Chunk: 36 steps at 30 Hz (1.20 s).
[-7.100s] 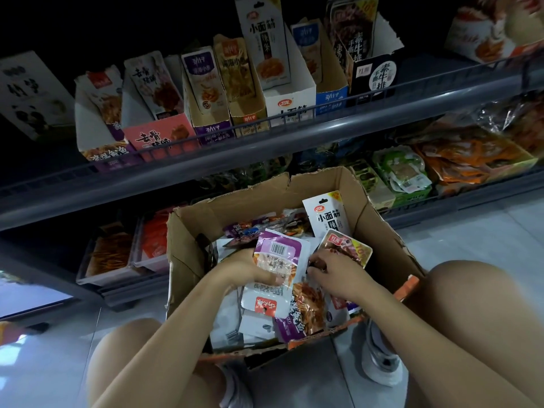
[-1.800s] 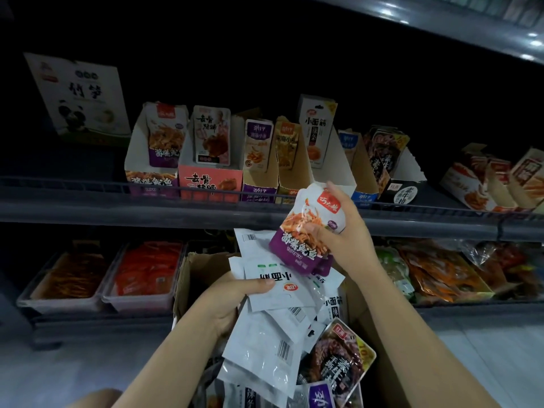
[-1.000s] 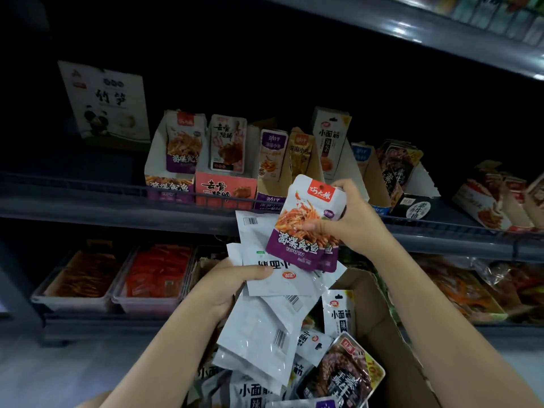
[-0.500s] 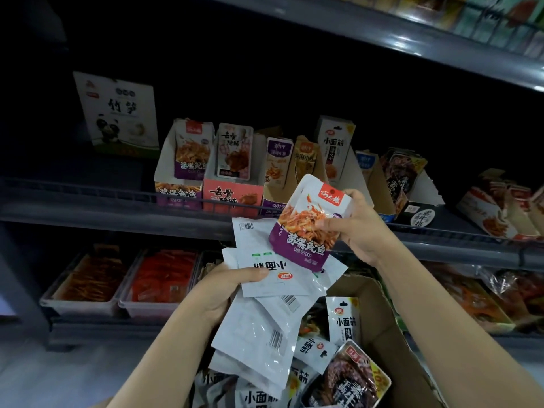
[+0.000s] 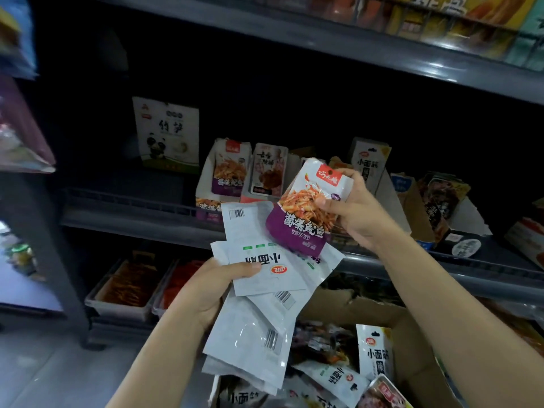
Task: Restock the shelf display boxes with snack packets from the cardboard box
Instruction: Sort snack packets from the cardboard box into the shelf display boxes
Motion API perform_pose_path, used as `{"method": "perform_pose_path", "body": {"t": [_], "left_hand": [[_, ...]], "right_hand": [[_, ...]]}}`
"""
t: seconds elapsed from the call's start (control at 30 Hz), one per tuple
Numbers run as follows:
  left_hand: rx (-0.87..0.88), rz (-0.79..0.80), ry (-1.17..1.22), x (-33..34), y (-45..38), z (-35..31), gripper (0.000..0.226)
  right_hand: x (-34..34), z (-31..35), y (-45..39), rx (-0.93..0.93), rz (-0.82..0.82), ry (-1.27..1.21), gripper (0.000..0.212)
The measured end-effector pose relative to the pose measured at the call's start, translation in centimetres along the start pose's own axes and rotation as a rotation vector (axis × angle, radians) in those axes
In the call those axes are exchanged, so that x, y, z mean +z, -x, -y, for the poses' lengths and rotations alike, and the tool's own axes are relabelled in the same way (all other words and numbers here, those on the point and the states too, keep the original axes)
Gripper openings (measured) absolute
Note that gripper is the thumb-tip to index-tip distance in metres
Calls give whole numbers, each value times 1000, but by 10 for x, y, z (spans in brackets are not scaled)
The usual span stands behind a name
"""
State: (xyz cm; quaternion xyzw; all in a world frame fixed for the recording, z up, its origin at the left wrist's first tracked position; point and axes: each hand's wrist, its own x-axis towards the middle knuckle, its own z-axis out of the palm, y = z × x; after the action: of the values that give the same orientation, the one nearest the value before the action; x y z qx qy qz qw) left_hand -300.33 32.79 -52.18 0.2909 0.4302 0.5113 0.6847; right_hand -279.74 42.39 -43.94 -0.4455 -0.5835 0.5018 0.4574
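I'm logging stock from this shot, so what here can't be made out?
Head view only:
- white packets: count unclear; they overlap in the left hand.
- purple display box: its fill, hidden behind those packets.
- cardboard box: cut off by the bottom edge.
- top-shelf goods: blurred.

A snack packet (image 5: 306,207) with a white top, red logo patch, orange food photo and purple lower band. White packets (image 5: 259,278) with black barcodes, small green marks and a red-orange oval logo. A brown cardboard box (image 5: 412,343). A dark grey shelf (image 5: 141,222). A white bag (image 5: 166,134) printed with a black-and-white panda.
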Motion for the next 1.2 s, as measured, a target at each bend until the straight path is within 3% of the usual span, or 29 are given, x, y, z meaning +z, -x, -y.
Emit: {"method": "perform_pose_path", "body": {"t": [0.23, 0.37, 0.6, 0.7, 0.97, 1.2], "left_hand": [[34, -130, -9, -37, 4, -30, 33], [67, -146, -23, -53, -3, -52, 35], [80, -178, 13, -77, -9, -63, 35], [91, -188, 37, -85, -12, -67, 36], [79, -205, 65, -91, -14, -61, 32], [103, -200, 114, -98, -19, -62, 37]], "right_hand": [[61, 14, -61, -112, 46, 51, 65], [92, 14, -101, -197, -25, 167, 67], [140, 11, -165, -248, -109, 390, 57], [156, 3, -178, -269, -62, 557, 39], [157, -20, -188, -302, 8, 889, 35], [146, -16, -201, -242, 128, 1142, 58]]}}
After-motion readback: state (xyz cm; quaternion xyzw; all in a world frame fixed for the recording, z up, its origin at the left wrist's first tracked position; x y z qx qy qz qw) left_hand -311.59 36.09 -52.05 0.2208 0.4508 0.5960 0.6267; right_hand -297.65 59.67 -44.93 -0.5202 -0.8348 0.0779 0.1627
